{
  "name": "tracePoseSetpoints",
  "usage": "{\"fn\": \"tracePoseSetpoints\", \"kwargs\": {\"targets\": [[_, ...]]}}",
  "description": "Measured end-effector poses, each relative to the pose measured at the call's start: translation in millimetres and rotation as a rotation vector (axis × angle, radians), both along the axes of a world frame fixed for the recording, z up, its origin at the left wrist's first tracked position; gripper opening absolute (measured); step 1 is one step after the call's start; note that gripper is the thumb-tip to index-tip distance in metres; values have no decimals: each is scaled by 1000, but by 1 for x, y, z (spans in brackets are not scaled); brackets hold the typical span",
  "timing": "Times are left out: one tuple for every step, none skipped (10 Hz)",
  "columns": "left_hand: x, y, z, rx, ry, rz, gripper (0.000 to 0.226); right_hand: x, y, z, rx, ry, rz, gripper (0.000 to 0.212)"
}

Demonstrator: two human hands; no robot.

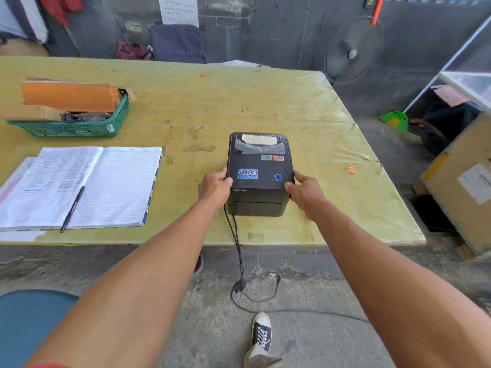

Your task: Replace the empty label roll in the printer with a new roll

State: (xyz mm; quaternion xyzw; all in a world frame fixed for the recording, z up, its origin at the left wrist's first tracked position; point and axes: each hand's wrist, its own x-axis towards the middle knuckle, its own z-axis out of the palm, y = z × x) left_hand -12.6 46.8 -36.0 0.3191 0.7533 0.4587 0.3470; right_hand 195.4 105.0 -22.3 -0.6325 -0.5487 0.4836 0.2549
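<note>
A black label printer point(259, 166) with its lid closed sits near the front edge of the yellow-green table point(239, 102). A blue ring light glows on its top, and a clear window at the back of the lid shows something pale inside. My left hand point(215, 187) grips the printer's left side. My right hand point(305, 192) grips its right side. No spare label roll is in sight.
An open lined notebook point(106, 181) with a pen point(71, 208) lies at the left. A green basket point(79, 126) holding cardboard boxes stands behind it. The printer's cable point(237, 251) hangs over the front edge to the floor. A large cardboard box point(462, 181) stands at the right; a fan point(353, 51) stands beyond the table.
</note>
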Motion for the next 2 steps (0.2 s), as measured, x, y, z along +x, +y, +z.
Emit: {"fn": "tracePoseSetpoints", "kwargs": {"targets": [[-5, -15, 1, 21, -43, 125, 26, 5, 0, 7, -24, 4, -62, 50], [-10, -63, -15, -103, 15, 183, 15, 19, -4, 16, 12, 88, -182, 22]]}}
